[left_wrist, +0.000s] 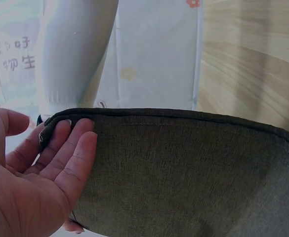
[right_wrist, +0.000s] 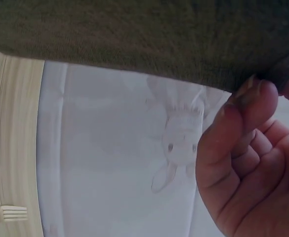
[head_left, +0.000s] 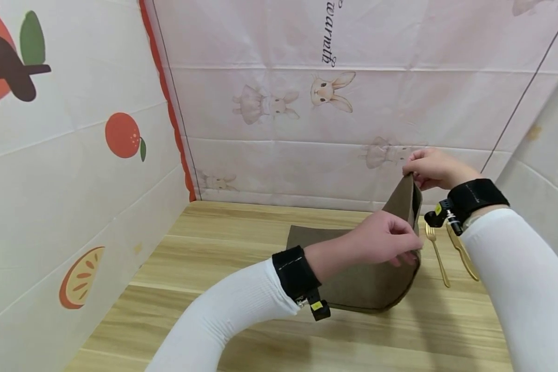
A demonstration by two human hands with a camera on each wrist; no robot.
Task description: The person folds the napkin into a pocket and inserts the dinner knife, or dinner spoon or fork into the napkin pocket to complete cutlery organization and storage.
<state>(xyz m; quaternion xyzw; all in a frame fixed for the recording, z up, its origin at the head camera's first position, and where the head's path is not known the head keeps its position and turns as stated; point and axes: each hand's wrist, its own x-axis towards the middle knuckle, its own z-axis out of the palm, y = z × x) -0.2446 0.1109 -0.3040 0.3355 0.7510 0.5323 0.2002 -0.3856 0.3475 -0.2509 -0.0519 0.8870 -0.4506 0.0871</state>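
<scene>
A dark brown-grey cloth (head_left: 362, 284) with a stitched edge lies partly on the table, its right side lifted upright. It looks doubled, with a dark gap between two layers at the raised edge. My right hand (head_left: 434, 168) pinches the raised far corner between thumb and fingers; the right wrist view shows its fingertips at the cloth's (right_wrist: 124, 34) edge. Lower down, my left hand (head_left: 383, 237) touches the same side. In the left wrist view its extended fingers (left_wrist: 80, 153) rest against the cloth near the edge, while the thumb stands apart from it.
A gold fork (head_left: 437, 253) lies on the wooden table (head_left: 167, 289) right of the cloth. Beside it is another gold utensil (head_left: 465, 257), partly hidden by the right wrist. Printed sheets (head_left: 279, 170) hang behind the table and at both sides.
</scene>
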